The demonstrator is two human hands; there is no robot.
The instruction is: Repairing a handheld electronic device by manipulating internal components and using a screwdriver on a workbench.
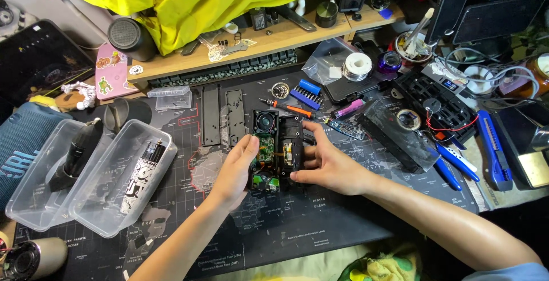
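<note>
At frame centre your left hand (237, 169) and right hand (326, 164) both grasp the opened black device (277, 152) on the map mat (229, 229), with clear plastic tubs (86, 178) left, blue pliers (454, 166) right and an orange screwdriver (289, 108) just above.

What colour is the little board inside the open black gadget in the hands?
Green. The circuit board shows best in the head view.

The opened device (273, 150) lies in the middle of the desk mat (297, 224), between the left hand (237, 169) and right hand (326, 164) — both touching its sides. Left of it sit two plastic tubs (86, 172), side by side. Behind it lies a screwdriver (286, 107); to the right, pliers (454, 164) and a utility knife (494, 155) — the shelf (240, 49) runs behind all.
</note>
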